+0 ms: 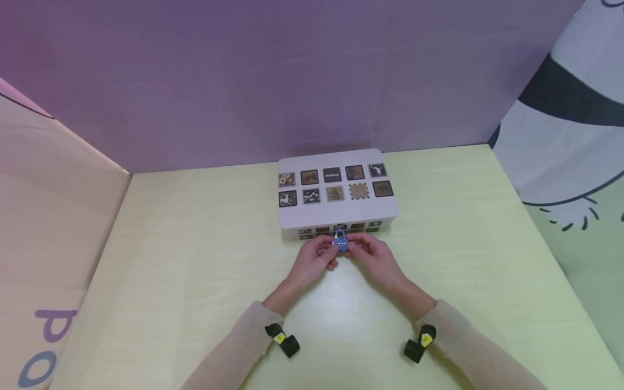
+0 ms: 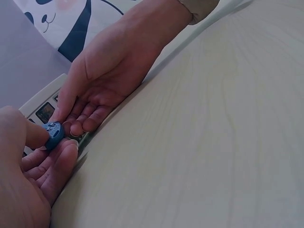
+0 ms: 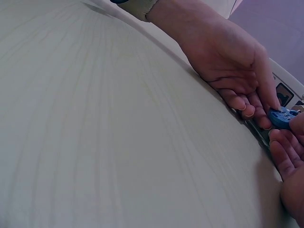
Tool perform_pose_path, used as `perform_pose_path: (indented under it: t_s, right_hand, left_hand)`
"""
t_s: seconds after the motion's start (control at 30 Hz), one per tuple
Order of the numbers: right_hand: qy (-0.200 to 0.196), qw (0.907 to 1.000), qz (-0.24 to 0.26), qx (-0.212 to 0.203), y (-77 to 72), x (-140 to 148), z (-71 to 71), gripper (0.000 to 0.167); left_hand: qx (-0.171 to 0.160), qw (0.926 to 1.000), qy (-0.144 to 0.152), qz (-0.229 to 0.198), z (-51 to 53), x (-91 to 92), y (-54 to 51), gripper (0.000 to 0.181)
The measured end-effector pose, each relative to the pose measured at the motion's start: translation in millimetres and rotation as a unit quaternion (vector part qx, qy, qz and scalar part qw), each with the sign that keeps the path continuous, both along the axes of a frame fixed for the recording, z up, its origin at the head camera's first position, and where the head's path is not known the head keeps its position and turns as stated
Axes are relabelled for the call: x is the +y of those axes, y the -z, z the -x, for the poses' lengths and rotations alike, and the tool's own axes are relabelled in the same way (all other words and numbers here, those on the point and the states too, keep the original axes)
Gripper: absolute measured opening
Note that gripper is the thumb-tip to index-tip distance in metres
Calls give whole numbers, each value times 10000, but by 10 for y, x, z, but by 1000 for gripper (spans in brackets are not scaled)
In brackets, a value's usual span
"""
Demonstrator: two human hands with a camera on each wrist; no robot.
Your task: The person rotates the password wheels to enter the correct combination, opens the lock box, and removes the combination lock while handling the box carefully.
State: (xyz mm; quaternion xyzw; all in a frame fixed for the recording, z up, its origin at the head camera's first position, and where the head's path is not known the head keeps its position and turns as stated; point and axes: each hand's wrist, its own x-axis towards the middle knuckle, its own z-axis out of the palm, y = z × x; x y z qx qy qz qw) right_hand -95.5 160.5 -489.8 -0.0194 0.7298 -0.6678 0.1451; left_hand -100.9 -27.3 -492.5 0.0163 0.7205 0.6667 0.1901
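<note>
A small blue combination padlock [image 1: 340,245] stands at the front of a white box [image 1: 319,214] printed with little square pictures. Its shackle points up toward the box's front side; whether it runs through a clasp is too small to tell. From the left, my left hand [image 1: 313,261] pinches the lock body between thumb and fingers. My right hand [image 1: 382,264] pinches the opposite side. In the left wrist view, the padlock [image 2: 55,135] sits between both thumbs, its dial face partly visible. Fingers cover part of the padlock [image 3: 281,117] in the right wrist view.
The box rests on a pale wooden table [image 1: 205,244] near its back edge. Behind rises a purple cloth wall [image 1: 253,81]; printed panels flank the table at left [image 1: 53,216] and right [image 1: 580,179].
</note>
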Motion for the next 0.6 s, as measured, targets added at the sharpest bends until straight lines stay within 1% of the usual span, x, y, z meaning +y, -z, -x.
perform_pose_path:
  t_s: [0.23,0.6]
  right_hand:
    - [-1,9999,74,-93,-7,-6,-5,30]
    - [-66,10000,-11,-43,-14,-5,-13,30]
  left_hand:
    - [14,10000,-12,6,-6,-2,-6,25]
    - [28,10000,-12,-50,-8,-1,-5,26]
